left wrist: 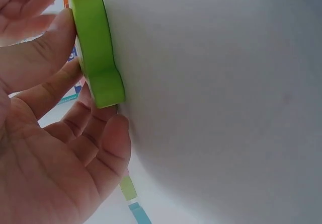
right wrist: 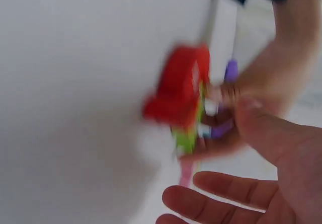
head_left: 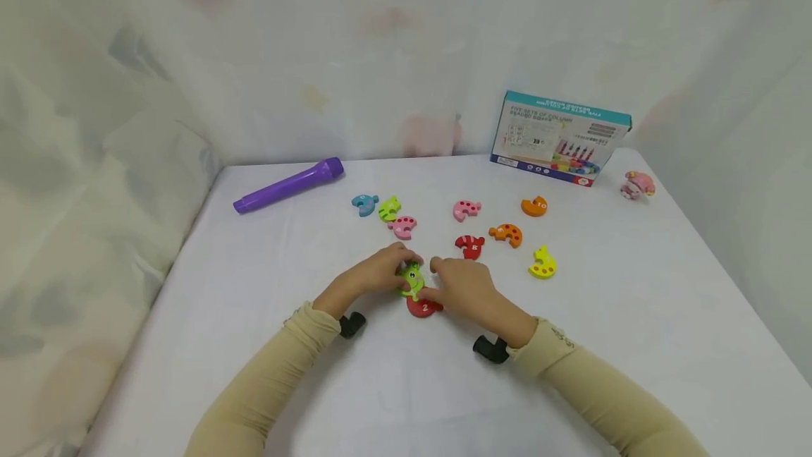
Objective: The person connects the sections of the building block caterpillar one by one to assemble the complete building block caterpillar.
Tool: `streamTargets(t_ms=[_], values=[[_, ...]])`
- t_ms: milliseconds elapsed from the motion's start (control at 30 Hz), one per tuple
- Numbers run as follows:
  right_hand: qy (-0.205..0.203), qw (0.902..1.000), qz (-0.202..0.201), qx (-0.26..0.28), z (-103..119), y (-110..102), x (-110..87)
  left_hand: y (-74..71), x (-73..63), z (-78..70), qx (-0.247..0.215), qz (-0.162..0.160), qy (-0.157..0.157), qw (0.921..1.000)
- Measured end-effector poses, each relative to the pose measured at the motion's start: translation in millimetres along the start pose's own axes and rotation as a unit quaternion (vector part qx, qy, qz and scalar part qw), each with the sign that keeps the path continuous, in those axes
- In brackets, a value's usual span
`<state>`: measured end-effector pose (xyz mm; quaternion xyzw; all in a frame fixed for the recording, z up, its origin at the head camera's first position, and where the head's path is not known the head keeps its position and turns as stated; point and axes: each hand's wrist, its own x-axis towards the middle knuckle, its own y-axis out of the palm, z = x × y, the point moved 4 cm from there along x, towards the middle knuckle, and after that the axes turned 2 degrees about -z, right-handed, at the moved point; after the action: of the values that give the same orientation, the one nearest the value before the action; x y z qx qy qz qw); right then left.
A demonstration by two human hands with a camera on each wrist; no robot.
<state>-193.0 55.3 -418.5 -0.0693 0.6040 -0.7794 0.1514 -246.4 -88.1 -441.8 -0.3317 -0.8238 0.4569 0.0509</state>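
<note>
In the head view my left hand (head_left: 380, 270) holds a green puzzle piece (head_left: 414, 279) with a smiling face, low at the middle of the table. The left wrist view shows the thumb on the face of this green piece (left wrist: 96, 48) and the fingers about its edge. Against its near side lies a red puzzle piece (head_left: 421, 308) marked 2. My right hand (head_left: 466, 289) is just right of the red piece, its thumb close to it. In the right wrist view its fingers (right wrist: 231, 189) are spread, with nothing between them and the thumb; the red piece (right wrist: 178, 85) is blurred.
Beyond the hands lie several curved puzzle pieces, among them red (head_left: 469, 246), orange (head_left: 506, 233), yellow (head_left: 543, 264) and blue (head_left: 364, 204) ones. A purple microphone-shaped stick (head_left: 288, 186) lies back left. A printed box (head_left: 558, 138) and a small pink toy (head_left: 637, 185) stand back right.
</note>
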Motion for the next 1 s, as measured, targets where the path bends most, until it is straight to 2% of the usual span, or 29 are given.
streamTargets(t_ms=[200, 367, 467, 767, 900, 1000], values=[[0.016, 0.9998, -0.013, 0.005, -31.5, -18.5, 7.1, 4.9, -0.2, -1.8, -0.003, 0.009, -0.001, 0.9999], [0.043, 0.9981, -0.033, 0.029, -64.0, -34.1, 7.7, 7.2, -0.9, -1.3, -0.010, 0.008, -0.015, 0.9998], [0.065, 0.9959, -0.046, 0.043, -87.0, -43.5, 2.7, 7.1, -3.2, -1.2, -0.009, 0.004, -0.026, 0.9996], [0.125, 0.9889, -0.061, 0.053, -149.0, -62.2, -24.3, 4.3, -7.9, -6.6, -0.005, -0.011, -0.029, 0.9995], [0.116, 0.9899, -0.060, 0.055, -160.0, -63.4, -26.2, 4.6, -5.5, -5.2, -0.005, -0.011, -0.034, 0.9994], [0.077, 0.9951, -0.039, 0.048, -160.7, -60.1, -18.7, 6.0, -2.6, -4.6, -0.008, -0.007, -0.031, 0.9994]])
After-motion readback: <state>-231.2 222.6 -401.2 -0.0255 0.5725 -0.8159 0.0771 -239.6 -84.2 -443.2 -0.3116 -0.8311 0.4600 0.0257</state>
